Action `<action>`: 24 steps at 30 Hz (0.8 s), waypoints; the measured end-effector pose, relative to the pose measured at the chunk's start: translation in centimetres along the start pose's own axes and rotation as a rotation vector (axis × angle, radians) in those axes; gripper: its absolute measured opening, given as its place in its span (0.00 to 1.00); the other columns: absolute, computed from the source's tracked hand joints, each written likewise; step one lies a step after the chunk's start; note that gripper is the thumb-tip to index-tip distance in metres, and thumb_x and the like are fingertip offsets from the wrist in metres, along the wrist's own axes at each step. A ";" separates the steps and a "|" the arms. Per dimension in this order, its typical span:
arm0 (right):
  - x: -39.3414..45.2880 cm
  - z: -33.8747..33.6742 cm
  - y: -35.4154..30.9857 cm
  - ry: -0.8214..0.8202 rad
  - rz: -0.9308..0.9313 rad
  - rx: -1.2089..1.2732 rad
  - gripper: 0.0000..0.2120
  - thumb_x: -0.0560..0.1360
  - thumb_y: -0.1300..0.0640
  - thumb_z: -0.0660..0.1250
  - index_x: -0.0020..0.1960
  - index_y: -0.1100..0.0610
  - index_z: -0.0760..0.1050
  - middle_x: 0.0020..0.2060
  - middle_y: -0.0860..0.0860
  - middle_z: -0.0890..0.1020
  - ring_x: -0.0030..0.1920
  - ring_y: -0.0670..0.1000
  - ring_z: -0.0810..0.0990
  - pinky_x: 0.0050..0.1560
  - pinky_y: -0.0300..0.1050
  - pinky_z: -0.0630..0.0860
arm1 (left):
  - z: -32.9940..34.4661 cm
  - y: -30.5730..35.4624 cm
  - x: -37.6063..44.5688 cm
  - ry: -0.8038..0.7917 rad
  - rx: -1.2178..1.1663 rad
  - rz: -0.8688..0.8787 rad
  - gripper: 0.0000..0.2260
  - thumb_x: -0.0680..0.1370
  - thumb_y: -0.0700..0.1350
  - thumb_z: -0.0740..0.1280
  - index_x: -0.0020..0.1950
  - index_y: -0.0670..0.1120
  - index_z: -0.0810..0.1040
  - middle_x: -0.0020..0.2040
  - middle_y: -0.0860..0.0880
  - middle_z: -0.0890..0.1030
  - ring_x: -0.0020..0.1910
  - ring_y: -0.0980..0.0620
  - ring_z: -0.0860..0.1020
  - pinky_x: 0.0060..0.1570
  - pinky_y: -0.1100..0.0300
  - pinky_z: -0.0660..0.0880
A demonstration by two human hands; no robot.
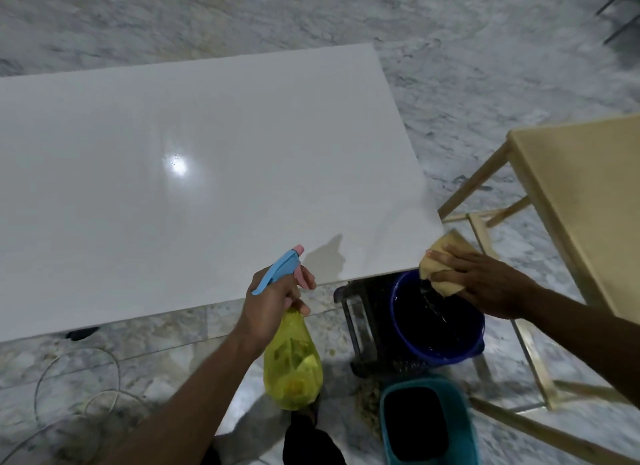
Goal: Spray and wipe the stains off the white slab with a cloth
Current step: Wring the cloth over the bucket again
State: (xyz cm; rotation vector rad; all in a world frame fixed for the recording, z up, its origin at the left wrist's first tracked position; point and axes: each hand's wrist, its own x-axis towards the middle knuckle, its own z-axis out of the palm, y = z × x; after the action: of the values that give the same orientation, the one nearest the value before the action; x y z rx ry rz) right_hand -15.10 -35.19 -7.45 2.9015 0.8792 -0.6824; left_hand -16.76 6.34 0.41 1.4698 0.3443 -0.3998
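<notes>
- Holding the spray bottle in the left hand at the lower centre of the frame, the person is pointing its blue and pink nozzle up toward the white slab; the fingers are clamped round the neck, one resting on the pink trigger.
- The right hand, at the lower right, is gripping a yellow cloth with fingers closed over it, just off the slab's near right corner and above a dark blue bucket; water seems to be dripping from the cloth into it.
- I judge this is the wringing-out step between sprays, with little staining left showing.
- Next, the cloth is needing to come back flat onto the slab, and the nozzle aiming at any remaining mark.
- The slab is filling the left and middle of the frame, glossy, a lamp glare near its centre with faint specks there.
- Around it a grey marble floor is spreading; a pale wooden table is standing at the right, a teal bin at the bottom, and a white cable is curling at the lower left.
</notes>
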 end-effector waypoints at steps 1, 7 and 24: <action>-0.5 -0.4 -0.3 -0.023 0.072 0.081 0.22 0.84 0.43 0.51 0.77 0.41 0.68 0.83 0.45 0.53 0.83 0.52 0.52 0.79 0.55 0.61 | 0.1 -0.1 -0.1 -0.018 -0.005 -0.012 0.13 0.75 0.26 0.55 0.42 0.33 0.79 0.47 0.35 0.81 0.35 0.39 0.74 0.31 0.58 0.77; -1.1 -1.5 -4.1 0.306 0.641 1.011 0.10 0.85 0.50 0.61 0.61 0.39 0.78 0.54 0.51 0.85 0.59 0.57 0.82 0.58 0.43 0.78 | 0.3 -0.6 -0.7 -0.113 0.047 -0.056 0.15 0.73 0.28 0.57 0.48 0.37 0.82 0.42 0.42 0.82 0.35 0.41 0.75 0.32 0.55 0.78; 4.6 -4.1 -7.7 0.666 1.087 1.990 0.08 0.82 0.56 0.63 0.56 0.53 0.79 0.53 0.50 0.81 0.52 0.52 0.81 0.44 0.46 0.77 | -1.0 0.0 -0.9 -0.081 0.066 0.072 0.24 0.71 0.37 0.60 0.66 0.42 0.79 0.43 0.45 0.82 0.30 0.48 0.74 0.34 0.53 0.77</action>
State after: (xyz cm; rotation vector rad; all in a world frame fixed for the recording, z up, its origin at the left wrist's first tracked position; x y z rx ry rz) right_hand -14.16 -25.67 -4.97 3.5897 -3.0067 -0.3482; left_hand -17.51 7.37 0.72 1.5214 0.2150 -0.4145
